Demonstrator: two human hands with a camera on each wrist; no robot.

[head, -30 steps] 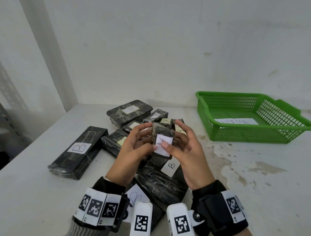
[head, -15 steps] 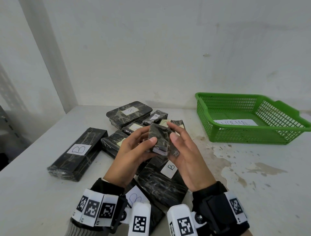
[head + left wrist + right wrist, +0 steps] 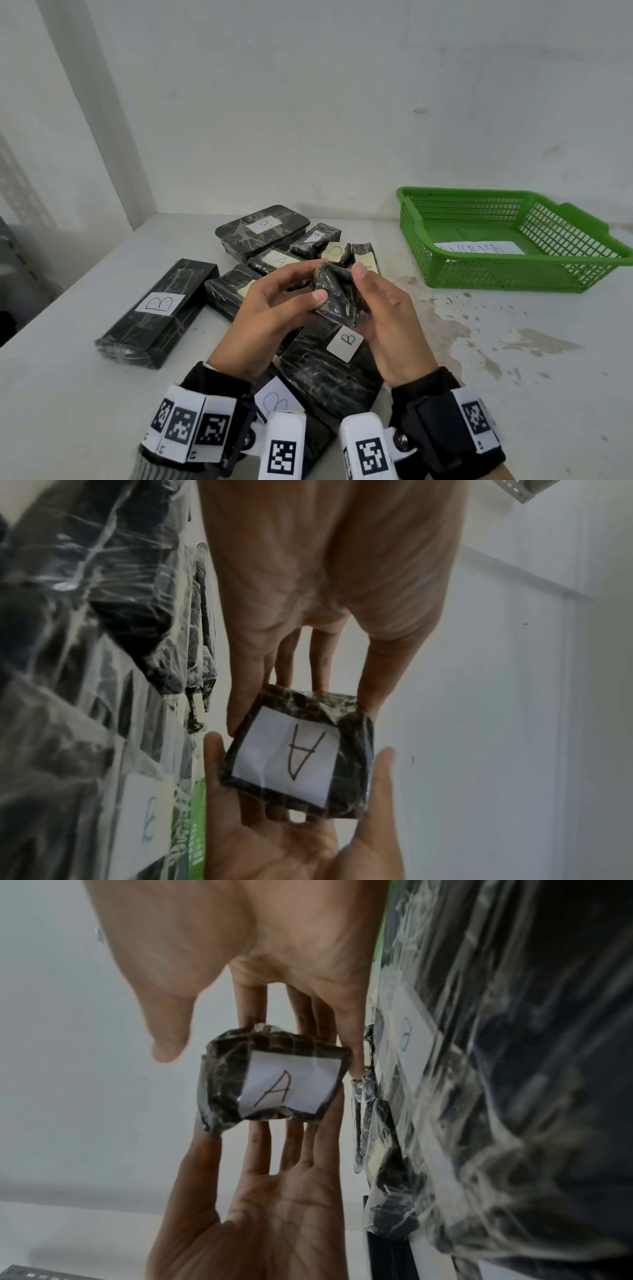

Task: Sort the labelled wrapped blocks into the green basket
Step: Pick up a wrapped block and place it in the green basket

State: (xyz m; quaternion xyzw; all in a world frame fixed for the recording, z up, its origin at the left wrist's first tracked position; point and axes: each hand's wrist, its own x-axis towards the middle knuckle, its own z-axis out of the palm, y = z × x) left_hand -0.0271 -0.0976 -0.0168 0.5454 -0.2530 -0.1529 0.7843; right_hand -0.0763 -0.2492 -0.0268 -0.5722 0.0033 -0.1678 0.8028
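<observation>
A left hand [image 3: 270, 308] and right hand [image 3: 387, 318] together pinch a small wrapped block [image 3: 337, 296] above the pile of blocks [image 3: 260, 260]; its "A" label [image 3: 287, 753] faces down, hidden from overhead. The green basket [image 3: 513, 274] sits right, its paper half-obscured.

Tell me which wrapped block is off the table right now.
The small A-labelled block, held between the left hand and right hand; the other blocks all lie on the white table.
</observation>
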